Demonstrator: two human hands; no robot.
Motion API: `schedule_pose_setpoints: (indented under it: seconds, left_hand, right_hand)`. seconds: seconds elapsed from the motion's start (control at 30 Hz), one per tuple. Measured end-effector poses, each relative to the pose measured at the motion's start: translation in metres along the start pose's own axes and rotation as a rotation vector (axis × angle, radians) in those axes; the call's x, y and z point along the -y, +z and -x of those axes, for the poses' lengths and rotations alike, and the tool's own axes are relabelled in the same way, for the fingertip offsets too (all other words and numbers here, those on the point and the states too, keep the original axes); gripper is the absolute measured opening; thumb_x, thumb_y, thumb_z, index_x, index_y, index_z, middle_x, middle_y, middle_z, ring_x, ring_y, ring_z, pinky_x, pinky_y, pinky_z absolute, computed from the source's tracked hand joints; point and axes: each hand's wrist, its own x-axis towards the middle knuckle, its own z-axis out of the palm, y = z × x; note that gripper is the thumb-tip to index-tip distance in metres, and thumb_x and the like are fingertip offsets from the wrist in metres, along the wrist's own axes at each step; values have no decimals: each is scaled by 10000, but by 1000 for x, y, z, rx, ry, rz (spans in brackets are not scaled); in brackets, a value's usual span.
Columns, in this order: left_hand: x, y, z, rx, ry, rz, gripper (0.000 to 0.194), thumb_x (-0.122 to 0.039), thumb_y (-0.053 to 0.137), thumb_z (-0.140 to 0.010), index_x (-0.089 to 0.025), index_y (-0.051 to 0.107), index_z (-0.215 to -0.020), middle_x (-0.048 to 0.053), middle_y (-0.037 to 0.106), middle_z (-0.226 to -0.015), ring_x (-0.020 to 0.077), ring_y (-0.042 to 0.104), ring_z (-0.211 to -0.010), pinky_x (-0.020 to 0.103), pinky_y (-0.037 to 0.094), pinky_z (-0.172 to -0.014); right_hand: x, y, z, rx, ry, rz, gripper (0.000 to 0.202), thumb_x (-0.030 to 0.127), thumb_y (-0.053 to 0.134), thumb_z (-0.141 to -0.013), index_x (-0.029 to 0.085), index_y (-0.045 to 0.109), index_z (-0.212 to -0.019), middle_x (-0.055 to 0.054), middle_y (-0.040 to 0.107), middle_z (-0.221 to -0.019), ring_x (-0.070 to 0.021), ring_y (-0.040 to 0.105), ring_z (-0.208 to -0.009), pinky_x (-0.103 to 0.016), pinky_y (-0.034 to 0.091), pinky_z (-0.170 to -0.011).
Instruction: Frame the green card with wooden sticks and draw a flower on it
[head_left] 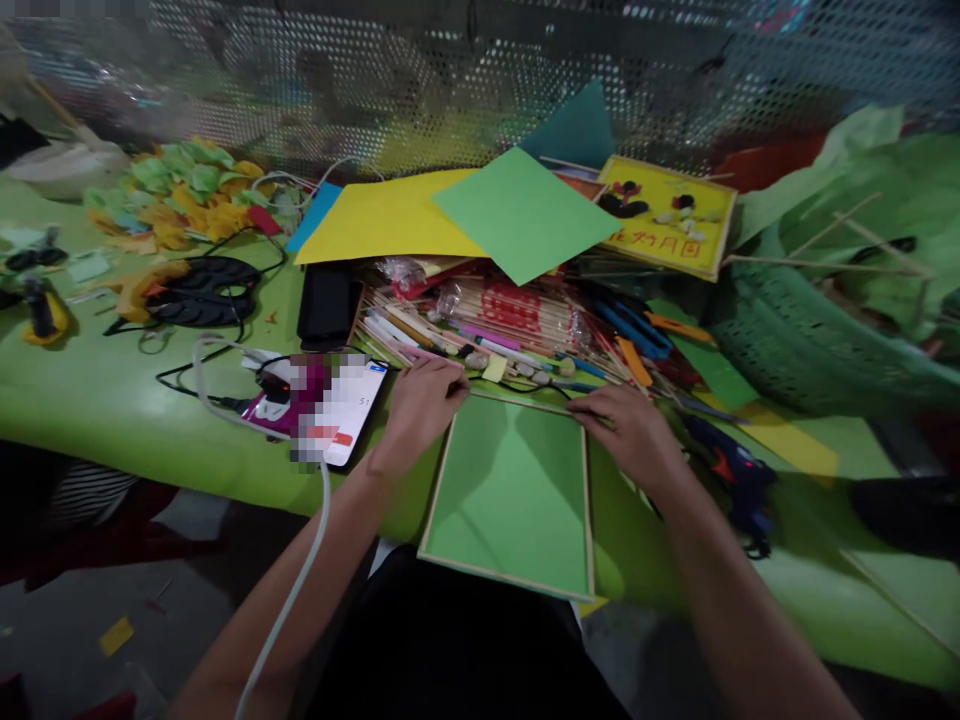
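Note:
A green card panel point(517, 490) edged with thin wooden sticks lies in front of me, its near edge by my lap. Along its far edge runs a thin wooden stick point(519, 402). My left hand point(427, 400) is closed on the stick's left end at the far left corner. At the far right corner, my right hand point(630, 425) pinches the other end between thumb and fingers. A dark blue glue gun point(739, 475) lies to the right of my right hand. Left of my left hand is a lit phone point(352, 410), partly blurred out.
Behind the panel lie bundled sticks point(517, 310), pens and loose card. A green basket point(817, 320) stands at the right. A white cable point(304, 575) crosses over my left forearm. Crumpled paper pieces point(184, 190) and a yellow glue gun point(142, 290) are at the left.

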Motion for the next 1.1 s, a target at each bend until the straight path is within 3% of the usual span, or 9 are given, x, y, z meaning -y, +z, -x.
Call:
schedule_pose_setpoints:
  seconds: [0.3,0.73,1.1]
  left_hand:
    - [2,2,-1,-1,1,-35,114,-142,692,-852,-246,741,-848,47,779,-1099,285,688,-1042,426,502,-955]
    - [-4,-4,-3,74,-62,-57,97,-163,672,-876,-229,742,-882,38,770,-1160,277,667,-1123,407,465,-1004]
    - [-6,-6,-2,65,-56,-53,109,-141,672,-870,-219,747,-882,44,770,-1156,273,675,-1110,413,477,-1004]
  right_hand:
    - [-1,-24,2,26,129,0,162,298,633,-921,238,766,-851,-76,758,-863,-264,692,-848,-397,516,-789]
    - [-4,-15,4,31,76,81,174,282,598,-938,230,727,-832,-77,734,-854,-274,663,-872,-403,495,-808]
    - [-8,-11,5,50,49,151,171,271,575,-962,224,696,-852,-78,722,-887,-271,651,-870,-402,489,-801]
